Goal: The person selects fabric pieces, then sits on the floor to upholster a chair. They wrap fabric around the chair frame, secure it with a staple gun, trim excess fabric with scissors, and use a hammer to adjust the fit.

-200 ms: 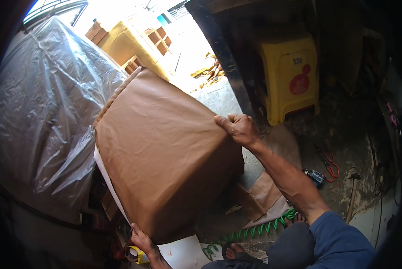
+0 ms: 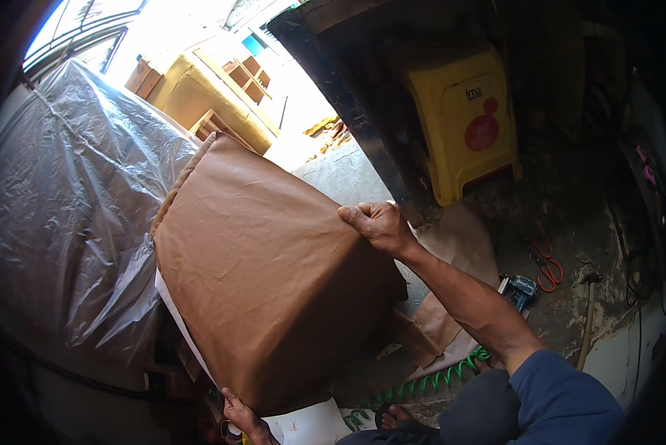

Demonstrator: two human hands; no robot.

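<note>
A large boxy piece covered in brown leather-like material [image 2: 251,259] is tilted up in front of me. My right hand [image 2: 381,228] is closed on its right upper edge, thumb on top and fingers curled around the material. Low on the near left corner, my left hand [image 2: 242,417] pinches the cover's edge, its fingers partly hidden. A white strip [image 2: 178,311] runs along the left side of the piece. Under its near end lies a white sheet [image 2: 307,424].
Clear plastic sheeting [image 2: 88,208] drapes a bulky thing on the left. At right stand a yellow plastic stool [image 2: 463,111], red-handled scissors [image 2: 548,271], a blue-black power tool [image 2: 524,291] and a hammer [image 2: 589,319]. A green coiled hose [image 2: 429,384] crosses the floor by brown material scraps [image 2: 440,319].
The view has shifted slightly, and the brown-covered piece with both hands sits a little lower in it. Both hands keep their hold.
</note>
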